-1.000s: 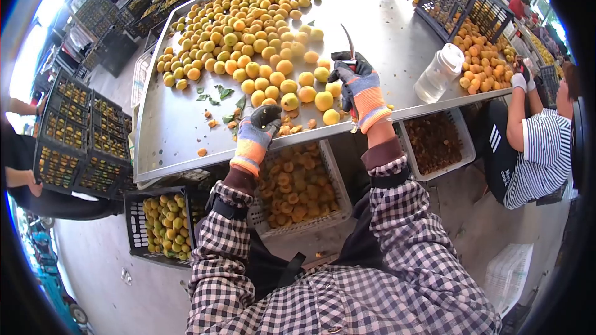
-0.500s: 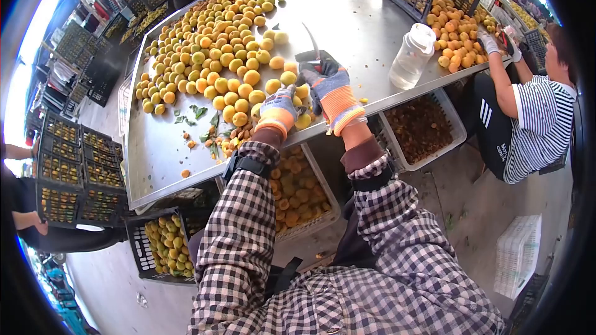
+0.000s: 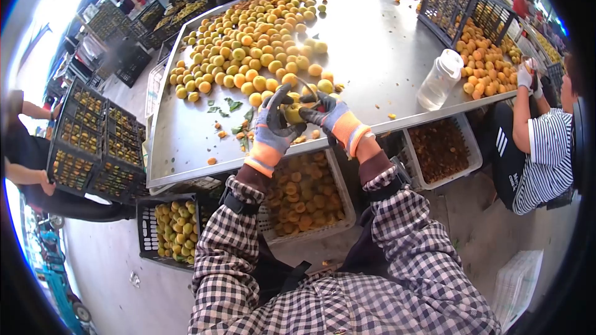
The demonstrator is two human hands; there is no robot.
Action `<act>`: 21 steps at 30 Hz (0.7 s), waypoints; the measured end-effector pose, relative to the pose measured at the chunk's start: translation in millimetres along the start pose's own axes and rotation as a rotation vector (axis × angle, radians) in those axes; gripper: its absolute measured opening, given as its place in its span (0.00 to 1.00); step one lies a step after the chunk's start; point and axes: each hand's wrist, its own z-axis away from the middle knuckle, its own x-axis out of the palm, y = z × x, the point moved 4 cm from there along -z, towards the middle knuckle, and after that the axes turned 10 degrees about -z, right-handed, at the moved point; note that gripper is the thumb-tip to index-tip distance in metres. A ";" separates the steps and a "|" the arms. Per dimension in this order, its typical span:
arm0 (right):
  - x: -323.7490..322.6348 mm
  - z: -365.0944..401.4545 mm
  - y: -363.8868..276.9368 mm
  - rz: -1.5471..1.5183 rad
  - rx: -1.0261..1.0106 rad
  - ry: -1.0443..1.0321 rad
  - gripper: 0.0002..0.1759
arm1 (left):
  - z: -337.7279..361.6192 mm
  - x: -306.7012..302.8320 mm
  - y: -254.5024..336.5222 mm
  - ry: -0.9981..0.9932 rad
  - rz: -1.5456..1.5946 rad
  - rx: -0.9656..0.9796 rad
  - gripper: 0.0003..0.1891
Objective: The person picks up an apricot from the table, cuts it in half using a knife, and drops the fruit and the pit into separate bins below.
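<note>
Both my hands wear grey and orange gloves and are close together above the front edge of the metal table (image 3: 372,56). My left hand (image 3: 272,127) is closed around a yellow-green apricot (image 3: 292,113). In my right hand (image 3: 338,119) is a thin, curved knife (image 3: 308,87), its blade pointing up and left over the fruit; the handle is hidden by my fingers. The right fingertips lie against the apricot's side. Just beyond my hands spreads a large heap of apricots (image 3: 254,46). Below the table edge, a pale crate (image 3: 349,201) holds apricot pieces.
A clear water bottle (image 3: 439,80) stands at the right. Behind it, a black crate (image 3: 450,9) tips over more apricots. A second crate (image 3: 475,142) holds dark scraps. At the left, a person's hands carry stacked crates (image 3: 93,142). Another worker (image 3: 546,130) sits at the right.
My left hand has come up from the table with an apricot, and my right hand has drawn in against it. The view has shifted, so the table sits further right and lower.
</note>
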 end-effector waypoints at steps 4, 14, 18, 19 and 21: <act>34.3 7.9 -8.2 -0.125 -0.031 -0.117 0.24 | 17.1 -17.5 -40.9 -0.022 0.055 -0.113 0.43; 63.1 4.8 -5.9 0.003 -0.325 0.021 0.16 | 35.3 -51.8 -13.6 0.110 -0.195 -0.143 0.33; 75.1 0.5 9.0 0.119 -0.201 0.043 0.17 | 37.2 -53.6 -10.1 0.127 -0.510 -0.025 0.31; 77.8 2.4 3.1 0.016 -0.087 0.021 0.17 | 38.3 -54.7 -8.2 0.125 -0.550 0.005 0.30; 77.9 0.6 5.3 -0.084 0.064 0.003 0.18 | 40.0 -55.3 -18.4 0.123 -0.483 0.002 0.31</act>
